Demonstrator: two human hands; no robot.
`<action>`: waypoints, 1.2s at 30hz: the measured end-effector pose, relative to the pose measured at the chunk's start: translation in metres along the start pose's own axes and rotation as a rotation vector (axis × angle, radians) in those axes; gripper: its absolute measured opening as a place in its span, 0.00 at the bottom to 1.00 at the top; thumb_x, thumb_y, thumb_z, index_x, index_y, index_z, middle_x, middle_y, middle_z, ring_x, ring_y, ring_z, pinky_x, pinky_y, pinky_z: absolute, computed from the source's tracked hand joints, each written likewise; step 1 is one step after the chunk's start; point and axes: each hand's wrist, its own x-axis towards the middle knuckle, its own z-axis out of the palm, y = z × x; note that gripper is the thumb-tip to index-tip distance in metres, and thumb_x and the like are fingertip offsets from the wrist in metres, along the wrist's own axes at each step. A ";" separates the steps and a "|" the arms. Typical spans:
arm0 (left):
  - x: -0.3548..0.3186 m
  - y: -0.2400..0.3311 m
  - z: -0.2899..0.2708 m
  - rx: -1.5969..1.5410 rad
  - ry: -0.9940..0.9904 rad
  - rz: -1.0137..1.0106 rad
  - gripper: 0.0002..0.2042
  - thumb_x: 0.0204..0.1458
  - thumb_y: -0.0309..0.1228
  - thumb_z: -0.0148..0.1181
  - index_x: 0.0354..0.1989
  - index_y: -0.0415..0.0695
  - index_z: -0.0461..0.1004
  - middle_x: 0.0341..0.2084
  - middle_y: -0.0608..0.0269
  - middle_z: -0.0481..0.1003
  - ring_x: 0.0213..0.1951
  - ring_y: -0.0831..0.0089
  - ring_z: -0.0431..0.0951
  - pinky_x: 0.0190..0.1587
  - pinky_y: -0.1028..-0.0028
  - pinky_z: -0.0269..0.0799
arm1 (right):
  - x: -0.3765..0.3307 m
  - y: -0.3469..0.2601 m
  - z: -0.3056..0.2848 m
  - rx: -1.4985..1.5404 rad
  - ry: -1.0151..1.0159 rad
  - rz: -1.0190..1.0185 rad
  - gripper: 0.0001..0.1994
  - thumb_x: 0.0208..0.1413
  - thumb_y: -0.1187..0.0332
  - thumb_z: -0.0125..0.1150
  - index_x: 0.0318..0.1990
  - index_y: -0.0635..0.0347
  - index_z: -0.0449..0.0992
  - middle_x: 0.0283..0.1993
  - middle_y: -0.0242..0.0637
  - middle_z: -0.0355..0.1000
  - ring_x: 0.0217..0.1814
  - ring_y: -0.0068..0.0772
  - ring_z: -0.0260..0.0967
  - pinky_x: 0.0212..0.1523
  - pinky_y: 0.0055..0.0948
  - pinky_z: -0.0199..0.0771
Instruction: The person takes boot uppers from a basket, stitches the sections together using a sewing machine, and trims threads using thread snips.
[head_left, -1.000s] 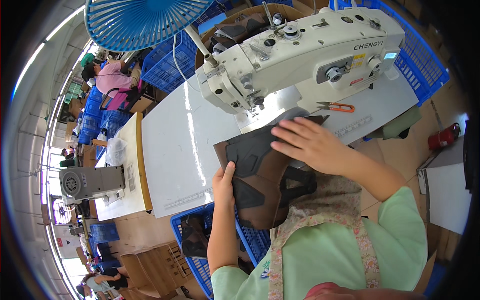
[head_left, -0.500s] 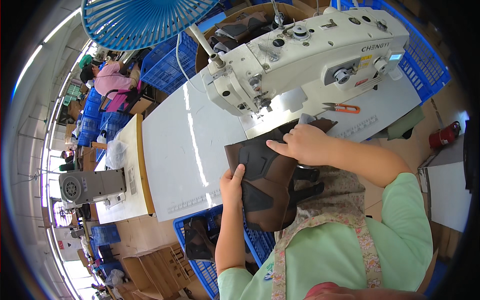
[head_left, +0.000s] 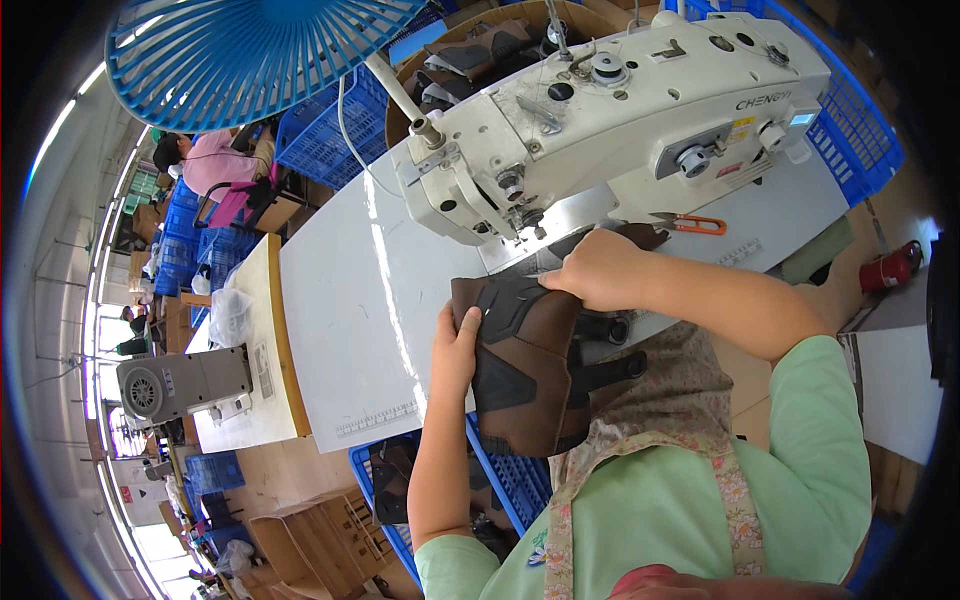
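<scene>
A white counter (head_left: 350, 330) in a busy workshop carries a sewing machine (head_left: 620, 120). Left hand (head_left: 455, 350) and right hand (head_left: 595, 270) fingers grip the brown shoe upper (head_left: 525, 370) at its near edge.

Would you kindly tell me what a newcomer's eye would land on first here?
Probably the big white sewing machine at the top centre of the white table. Just below it, the left hand and right hand hold a brown and black shoe upper near the needle. A blue fan fills the upper left.
</scene>
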 end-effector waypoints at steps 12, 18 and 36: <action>0.009 0.085 0.019 0.837 -0.447 0.806 0.43 0.32 0.57 0.73 0.51 0.33 0.71 0.48 0.44 0.74 0.55 0.49 0.72 0.58 0.60 0.66 | -0.001 -0.001 -0.002 0.108 -0.047 0.107 0.13 0.41 0.71 0.61 0.38 0.51 0.76 0.27 0.39 0.75 0.35 0.47 0.76 0.33 0.47 0.72; 0.018 0.097 0.021 0.852 -0.656 0.481 0.41 0.30 0.59 0.72 0.45 0.34 0.74 0.41 0.46 0.77 0.49 0.50 0.76 0.53 0.61 0.69 | 0.003 0.001 -0.001 0.100 -0.081 0.097 0.12 0.40 0.72 0.62 0.37 0.51 0.76 0.26 0.39 0.75 0.34 0.47 0.76 0.32 0.46 0.72; 0.027 0.080 0.028 0.775 -0.647 0.564 0.36 0.26 0.54 0.75 0.36 0.34 0.74 0.34 0.48 0.75 0.44 0.51 0.75 0.51 0.61 0.68 | 0.000 0.005 0.011 0.179 -0.165 0.123 0.26 0.32 0.74 0.66 0.47 0.57 0.76 0.46 0.42 0.77 0.58 0.49 0.72 0.52 0.40 0.75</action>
